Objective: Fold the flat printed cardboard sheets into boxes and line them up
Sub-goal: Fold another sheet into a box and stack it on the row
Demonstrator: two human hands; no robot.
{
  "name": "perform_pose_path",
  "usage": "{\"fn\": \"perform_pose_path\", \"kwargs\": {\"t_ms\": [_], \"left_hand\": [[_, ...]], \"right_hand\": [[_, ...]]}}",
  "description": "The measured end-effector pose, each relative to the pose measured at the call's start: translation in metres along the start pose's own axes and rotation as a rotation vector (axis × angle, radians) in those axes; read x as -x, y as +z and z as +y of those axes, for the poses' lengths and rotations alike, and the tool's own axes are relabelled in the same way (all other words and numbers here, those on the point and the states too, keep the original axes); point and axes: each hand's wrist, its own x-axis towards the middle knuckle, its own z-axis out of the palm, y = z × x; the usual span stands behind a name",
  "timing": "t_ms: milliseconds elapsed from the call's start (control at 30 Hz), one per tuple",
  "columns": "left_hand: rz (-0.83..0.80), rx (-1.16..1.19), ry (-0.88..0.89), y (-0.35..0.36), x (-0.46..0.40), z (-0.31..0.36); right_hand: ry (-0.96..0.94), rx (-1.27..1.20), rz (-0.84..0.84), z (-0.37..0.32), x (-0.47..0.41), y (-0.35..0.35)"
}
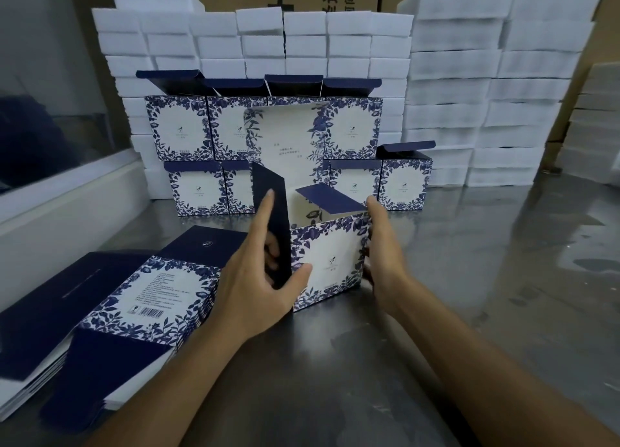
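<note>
Holding a half-formed box (pixel 330 265) upright on the steel worktop (pixel 469 279), both hands work at its sides. The left hand (pixel 258 279) grips the box's left corner, thumb on the printed front and fingers (pixel 268 208) stretched up along a dark blue side flap (pixel 270 211) that stands vertical. The right hand (pixel 382 245) clasps the right wall, its fingers partly hidden behind the edge. A second blue flap (pixel 332 200) leans inward over the open top, and the tall white lid panel (pixel 285 141) rises behind.

To do this step well, I judge the side flaps should go in first and lie square to the walls, with the lid panel creased cleanly along its score before tucking; pressing near the folds should keep the print from buckling.

Left of the hands lies the stack of flat sheets (pixel 100 312), printed side up. Beyond, finished boxes (pixel 194 191) stand in 2 tiers with lids open, against walls of white foam blocks (pixel 469 94).
</note>
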Motion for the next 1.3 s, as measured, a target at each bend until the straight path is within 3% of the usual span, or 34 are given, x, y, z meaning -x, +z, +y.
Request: {"fn": "perform_pose_path", "kwargs": {"t_ms": [133,300,433,633,900,1033,1300], "left_hand": [[-0.024,0.004,0.011,0.001,0.001,0.004],[-0.09,0.063,0.063,0.003,0.002,0.007],[0.03,0.025,0.093,0.0,0.0,0.007],[0.248,-0.072,-0.019,-0.01,-0.009,0.003],[0.227,-0.05,-0.127,-0.014,-0.011,0.001],[0.363,0.044,-0.247,-0.009,-0.01,0.003],[0.512,-0.015,-0.458,-0.002,-0.008,-0.001]], "right_hand": [[-0.099,0.092,-0.04,-0.01,0.009,0.006],[-0.023,0.075,-0.038,-0.013,0.008,0.007],[-0.085,0.032,0.048,-0.012,0.007,0.005],[-0.191,0.087,0.083,-0.009,0.01,0.005],[-0.494,0.166,0.072,-0.007,0.018,0.007],[-0.579,0.26,0.106,-0.002,0.02,0.009],[-0.738,0.32,0.223,0.008,0.024,0.017]]}}
